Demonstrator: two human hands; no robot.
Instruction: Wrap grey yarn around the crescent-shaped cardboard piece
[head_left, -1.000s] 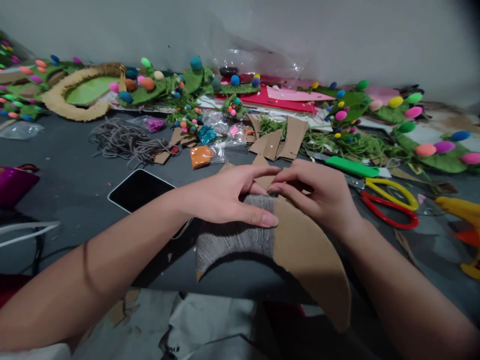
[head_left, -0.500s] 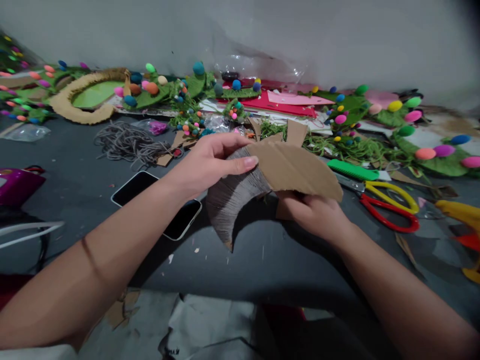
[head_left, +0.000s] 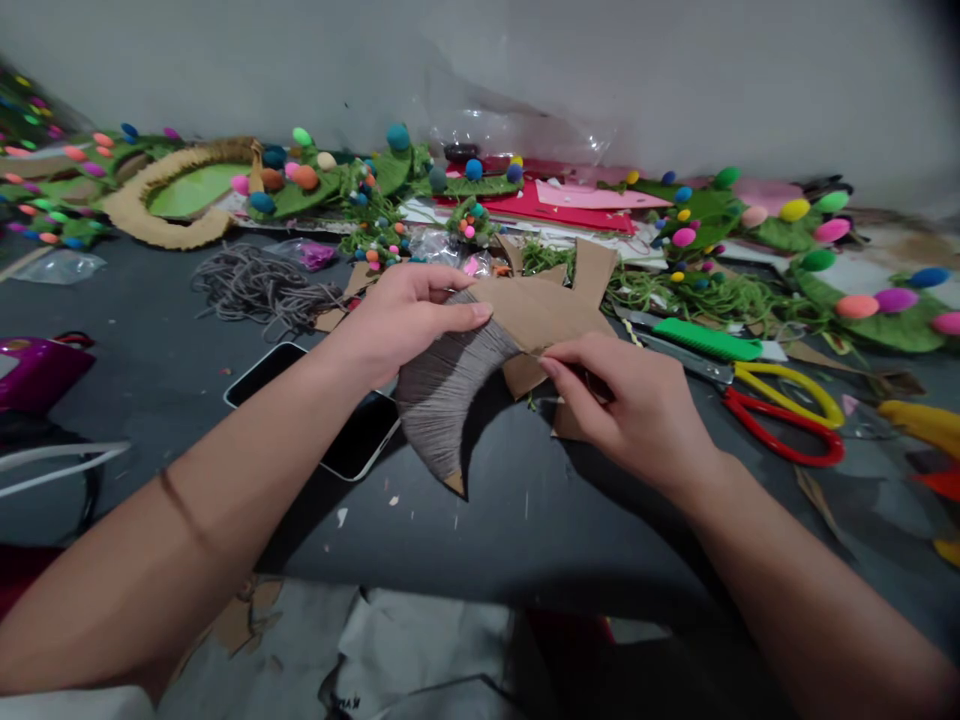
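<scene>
Fingers [head_left: 471, 317] of the left hand [head_left: 401, 320]: thumb on the upper face, the others behind, grasping one crescent-shaped cardboard piece [head_left: 450, 400] at the boundary between its grey-wrapped half and its bare half. Right hand [head_left: 634, 405]: the tips of the thumb and index finger lie close together at the crescent's inner edge—whether they grip anything cannot be told.

Head view, quantities: two hands; one crescent, raised over the dark table [head_left: 517, 545] between them; one phone [head_left: 360, 445], partly covered by the left forearm; one tangled bundle of grey cord [head_left: 255, 285]; one pair of scissors [head_left: 726, 375] with one red and one yellow handle; one green comb-like item [head_left: 709, 338] beside the blades.

Edges and room: the crescent's lower tip points toward the near table edge, with table surface and a few small white scraps between. Room is tighter to the right—the scissors lie near the right hand—and beyond the crescent, where cardboard offcuts [head_left: 596, 270] lie.
</scene>
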